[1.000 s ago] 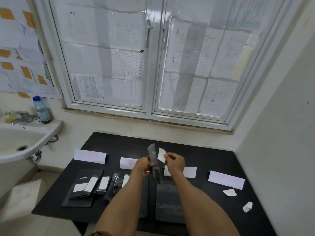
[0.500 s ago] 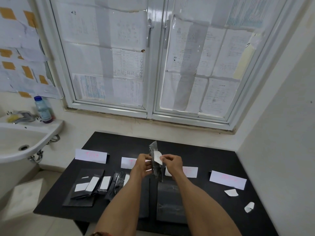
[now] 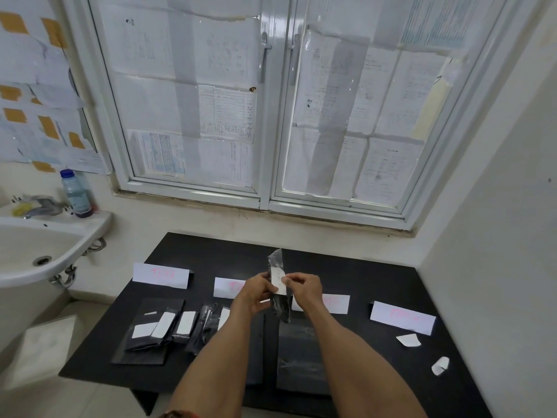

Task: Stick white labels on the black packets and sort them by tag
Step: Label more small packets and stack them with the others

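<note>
I hold the black packet point(image 3: 278, 292) upright above the middle of the surface point(image 3: 346, 267), my left hand point(image 3: 256, 294) pinching its edge so the face stays taut. My right hand point(image 3: 304, 289) presses the white label point(image 3: 278, 280) onto it with thumb and fingertips. 4 tag cards point(image 3: 161, 274) stand in a row behind, with labelled packets point(image 3: 168, 325) laid near the left edge, sorted.

I see a glossy black packet point(image 3: 278, 292) carrying a white label point(image 3: 278, 280) with faint marks (too small to read). The table point(image 3: 376, 279) is black; its white tag cards point(image 3: 402, 321) bear pink writing. The bottle point(image 3: 76, 194) has a blue cap.
</note>
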`<control>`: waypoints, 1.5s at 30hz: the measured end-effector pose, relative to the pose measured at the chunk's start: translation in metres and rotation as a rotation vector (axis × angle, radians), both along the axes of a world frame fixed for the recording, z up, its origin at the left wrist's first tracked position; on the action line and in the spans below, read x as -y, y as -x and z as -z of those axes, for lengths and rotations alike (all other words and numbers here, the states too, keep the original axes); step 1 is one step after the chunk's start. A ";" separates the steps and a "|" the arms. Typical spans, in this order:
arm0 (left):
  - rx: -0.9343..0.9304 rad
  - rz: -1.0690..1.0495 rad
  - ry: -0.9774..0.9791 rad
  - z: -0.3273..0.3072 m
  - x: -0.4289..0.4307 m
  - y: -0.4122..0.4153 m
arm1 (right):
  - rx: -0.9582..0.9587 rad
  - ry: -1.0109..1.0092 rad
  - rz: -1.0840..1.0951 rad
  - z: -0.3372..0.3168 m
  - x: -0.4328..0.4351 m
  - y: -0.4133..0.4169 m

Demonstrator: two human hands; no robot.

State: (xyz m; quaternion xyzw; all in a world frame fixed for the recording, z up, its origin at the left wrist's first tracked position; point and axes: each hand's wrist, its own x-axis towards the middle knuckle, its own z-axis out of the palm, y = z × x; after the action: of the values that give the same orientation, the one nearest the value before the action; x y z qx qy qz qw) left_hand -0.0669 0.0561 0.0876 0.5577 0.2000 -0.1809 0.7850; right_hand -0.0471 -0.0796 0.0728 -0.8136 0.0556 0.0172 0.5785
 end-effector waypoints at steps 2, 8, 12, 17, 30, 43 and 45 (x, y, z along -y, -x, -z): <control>0.011 0.012 -0.006 0.001 0.000 -0.001 | 0.003 0.004 0.007 0.000 0.001 -0.001; 0.016 0.054 -0.013 0.003 -0.002 -0.001 | 0.012 0.074 0.014 0.003 0.005 -0.006; 0.014 0.046 0.016 0.007 -0.001 -0.004 | 0.020 0.165 0.065 0.002 0.001 -0.005; 0.020 0.069 -0.016 0.007 -0.001 -0.003 | 0.055 0.150 0.144 0.007 -0.007 -0.004; -0.110 -0.269 -0.014 0.023 -0.002 -0.009 | 0.086 0.111 -0.154 0.018 -0.020 0.021; -0.018 -0.295 0.184 0.010 -0.006 0.004 | 0.194 0.372 -0.180 0.007 -0.014 0.029; -0.019 -0.283 0.187 0.009 -0.007 0.004 | 0.182 0.375 -0.175 0.009 -0.013 0.032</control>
State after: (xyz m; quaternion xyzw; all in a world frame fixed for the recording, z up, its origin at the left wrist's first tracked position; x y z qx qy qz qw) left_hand -0.0707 0.0627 0.0783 0.4469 0.2663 -0.0919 0.8491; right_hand -0.0786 -0.0664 0.0642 -0.9068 -0.0655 -0.0166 0.4161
